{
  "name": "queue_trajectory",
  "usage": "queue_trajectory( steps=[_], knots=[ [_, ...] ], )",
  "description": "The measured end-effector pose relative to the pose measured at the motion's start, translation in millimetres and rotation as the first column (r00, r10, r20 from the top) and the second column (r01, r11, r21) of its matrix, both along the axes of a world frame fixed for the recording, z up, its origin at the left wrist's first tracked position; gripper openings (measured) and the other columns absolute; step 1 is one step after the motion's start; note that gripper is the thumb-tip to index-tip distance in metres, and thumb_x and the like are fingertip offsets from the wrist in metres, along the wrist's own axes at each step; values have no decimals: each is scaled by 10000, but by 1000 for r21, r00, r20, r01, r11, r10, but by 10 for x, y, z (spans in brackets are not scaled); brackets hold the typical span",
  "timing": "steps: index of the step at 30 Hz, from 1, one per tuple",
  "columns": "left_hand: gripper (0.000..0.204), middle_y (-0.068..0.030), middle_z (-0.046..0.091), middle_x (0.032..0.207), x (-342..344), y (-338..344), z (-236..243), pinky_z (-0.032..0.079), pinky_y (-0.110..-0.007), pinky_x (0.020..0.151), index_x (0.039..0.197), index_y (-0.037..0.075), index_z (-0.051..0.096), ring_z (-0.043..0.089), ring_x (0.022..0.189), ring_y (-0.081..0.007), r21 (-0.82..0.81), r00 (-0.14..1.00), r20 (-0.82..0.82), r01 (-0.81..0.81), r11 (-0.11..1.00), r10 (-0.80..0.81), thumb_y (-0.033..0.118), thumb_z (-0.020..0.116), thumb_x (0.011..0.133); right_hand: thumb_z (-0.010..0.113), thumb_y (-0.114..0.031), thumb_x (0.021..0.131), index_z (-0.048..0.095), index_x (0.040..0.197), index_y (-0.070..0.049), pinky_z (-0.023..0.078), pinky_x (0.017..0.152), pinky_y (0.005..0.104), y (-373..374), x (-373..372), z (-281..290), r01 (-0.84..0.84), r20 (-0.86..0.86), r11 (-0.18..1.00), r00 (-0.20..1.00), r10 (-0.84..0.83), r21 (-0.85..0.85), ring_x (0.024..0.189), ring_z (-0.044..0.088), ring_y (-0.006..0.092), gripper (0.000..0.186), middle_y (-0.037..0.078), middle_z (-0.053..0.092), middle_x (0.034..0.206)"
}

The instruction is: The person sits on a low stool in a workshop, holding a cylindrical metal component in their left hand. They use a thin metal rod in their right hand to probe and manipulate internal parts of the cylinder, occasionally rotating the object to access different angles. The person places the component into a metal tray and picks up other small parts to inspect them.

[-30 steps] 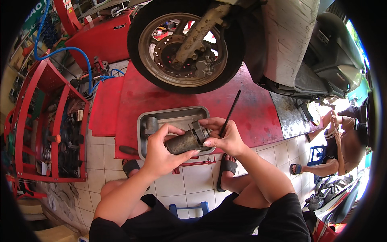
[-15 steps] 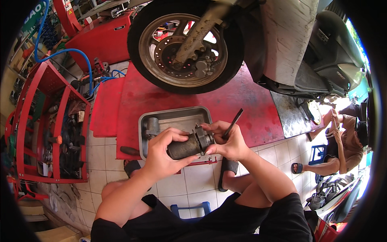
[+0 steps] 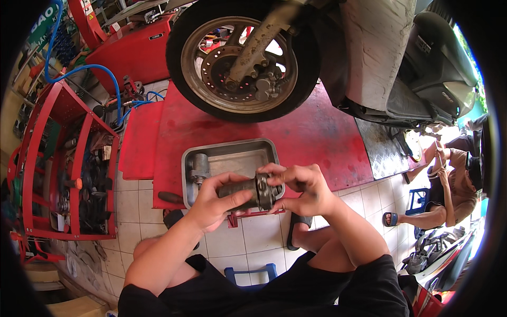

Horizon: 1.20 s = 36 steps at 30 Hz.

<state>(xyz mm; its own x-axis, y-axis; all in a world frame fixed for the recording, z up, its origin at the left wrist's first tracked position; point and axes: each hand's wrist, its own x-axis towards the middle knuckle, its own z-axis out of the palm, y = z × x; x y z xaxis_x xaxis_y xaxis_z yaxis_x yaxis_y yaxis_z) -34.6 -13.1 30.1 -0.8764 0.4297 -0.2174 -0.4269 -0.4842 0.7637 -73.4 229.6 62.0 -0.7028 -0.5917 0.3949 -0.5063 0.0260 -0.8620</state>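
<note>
Pale floor tiles lie beyond the near edge of the red bench. Above this edge, a dark metal cylinder is held in the air, its wider end piece toward the right. To work well, I think, one should keep the cylinder steady and handle the end piece straight, without tilting. The left hand has its fingers clamped around the cylinder. The right hand has bent fingers, partly apart; the upper ones touch the end piece, but whether the thumb presses, I cannot tell. Behind is a metal tray with a smaller cylinder.
</note>
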Motion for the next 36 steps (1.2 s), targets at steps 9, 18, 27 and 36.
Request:
queue_trajectory(
  steps=[9,18,27,36],
  knots=[
    [341,-76,657,945,-24,73,-31,436,-244,535,1168,0,591,627,715,-146,56,995,72,58,997,-62,239,698,950,909,-94,581,671,1149,-49,585,761,335,50,91,68,69,-247,990,968,-36,126,922,719,318,617,190,667,1244],
    [344,-83,670,1003,-63,113,-14,544,-264,635,1160,-7,581,653,848,-127,-126,985,-166,-71,990,49,181,735,916,930,-136,575,657,1257,-15,562,914,359,74,169,184,227,-177,944,966,-187,241,1144,653,349,744,212,662,1237],
    [395,-63,678,982,-50,87,0,502,-265,776,1097,-7,596,627,905,-103,-407,805,-592,-254,877,-41,214,804,846,972,-243,559,679,1206,18,556,792,282,70,176,-156,215,-143,976,967,-210,21,884,740,226,757,201,734,926],
    [492,-111,662,1028,-89,73,53,502,-320,858,1100,11,604,656,961,-205,-356,607,-794,-415,838,-37,237,870,754,946,-283,650,657,1183,81,261,493,208,8,214,149,250,302,957,910,-284,147,546,299,16,707,-62,425,590]
  ],
)
